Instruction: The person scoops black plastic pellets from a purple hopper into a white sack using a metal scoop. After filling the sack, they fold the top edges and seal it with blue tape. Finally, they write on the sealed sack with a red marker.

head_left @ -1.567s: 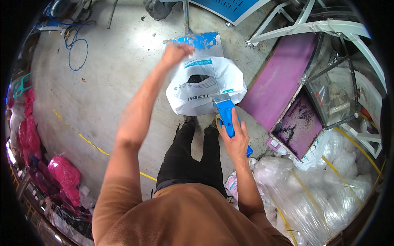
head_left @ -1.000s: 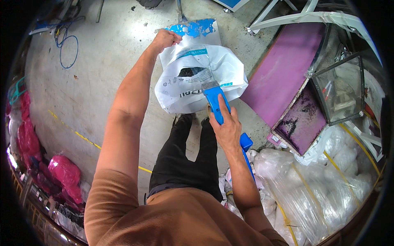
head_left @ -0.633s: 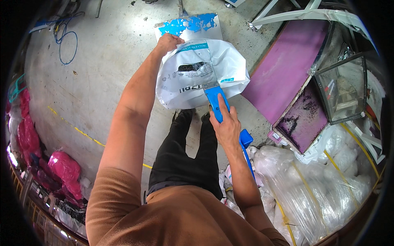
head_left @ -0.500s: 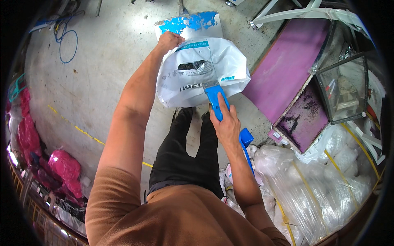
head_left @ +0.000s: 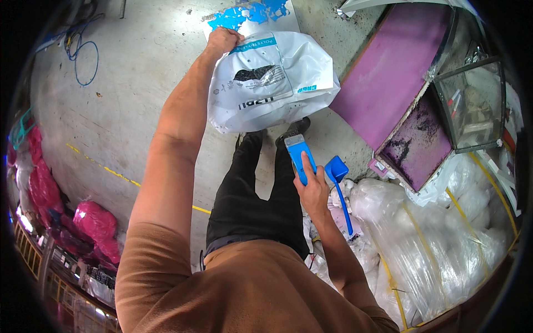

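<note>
My left hand (head_left: 224,40) is closed on the upper left edge of a large white plastic sack (head_left: 308,64) with printing and a teal band. A dark irregular patch shows on the sack's front, and its lower edge hangs above my shoes. In my right hand (head_left: 314,191) is a blue-handled scraper (head_left: 300,158) with a wide, flat grey head, the index finger stretched along its handle. It is held below the sack, apart from it, in front of my right leg. Behind the sack lies a white board (head_left: 255,18) with flaking blue paint.
A purple-sided bin or chute (head_left: 397,72) with a framed clear panel (head_left: 472,105) stands at right. Nearer are a blue long-handled scoop (head_left: 337,168) and clear plastic-wrapped bundles (head_left: 427,244). Pink wrapped bundles (head_left: 97,228) lie at left; a blue cable (head_left: 83,61) lies on the floor.
My right hand has drawn the scraper off the sack, back toward my body. The left hand keeps its hold on the sack. My right foot shows more, and the view has shifted slightly.
</note>
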`<act>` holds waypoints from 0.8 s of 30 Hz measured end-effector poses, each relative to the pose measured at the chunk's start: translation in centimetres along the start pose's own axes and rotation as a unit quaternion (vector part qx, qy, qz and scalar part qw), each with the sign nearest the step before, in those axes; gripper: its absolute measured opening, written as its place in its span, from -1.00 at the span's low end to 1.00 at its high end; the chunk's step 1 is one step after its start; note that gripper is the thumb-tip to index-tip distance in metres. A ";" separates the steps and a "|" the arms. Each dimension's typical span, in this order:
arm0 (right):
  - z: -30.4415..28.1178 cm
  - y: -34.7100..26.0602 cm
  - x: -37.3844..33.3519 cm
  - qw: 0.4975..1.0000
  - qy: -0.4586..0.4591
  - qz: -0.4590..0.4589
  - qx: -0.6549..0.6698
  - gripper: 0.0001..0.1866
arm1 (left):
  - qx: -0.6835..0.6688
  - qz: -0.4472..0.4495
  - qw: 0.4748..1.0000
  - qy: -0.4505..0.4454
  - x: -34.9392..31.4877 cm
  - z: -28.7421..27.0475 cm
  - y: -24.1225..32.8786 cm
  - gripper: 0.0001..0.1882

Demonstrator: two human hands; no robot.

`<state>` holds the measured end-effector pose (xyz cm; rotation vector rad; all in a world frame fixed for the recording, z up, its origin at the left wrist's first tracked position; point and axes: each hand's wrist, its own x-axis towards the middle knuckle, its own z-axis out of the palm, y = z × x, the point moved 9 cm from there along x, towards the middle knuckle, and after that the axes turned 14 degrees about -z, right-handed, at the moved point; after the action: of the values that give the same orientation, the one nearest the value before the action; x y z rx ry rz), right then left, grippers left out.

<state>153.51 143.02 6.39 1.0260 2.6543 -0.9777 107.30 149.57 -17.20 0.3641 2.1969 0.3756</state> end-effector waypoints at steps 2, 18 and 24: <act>0.2 0.0 -1.3 1.000 -0.005 0.016 -0.003 -0.17 | -0.030 -0.018 0.999 -0.005 0.5 0.1 -0.9 -0.75; 8.0 3.1 9.4 0.985 -0.151 0.072 -0.049 -0.43 | -0.047 -0.020 0.998 -0.023 1.1 1.4 -1.1 -0.82; 8.0 2.4 12.1 0.965 -0.251 0.074 -0.023 -0.64 | 0.032 -0.003 0.999 0.011 0.1 1.5 -1.1 -0.80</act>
<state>144.99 146.20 -5.19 0.8178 2.1447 -0.9821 108.28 148.81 -18.54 0.3903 2.2349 0.3072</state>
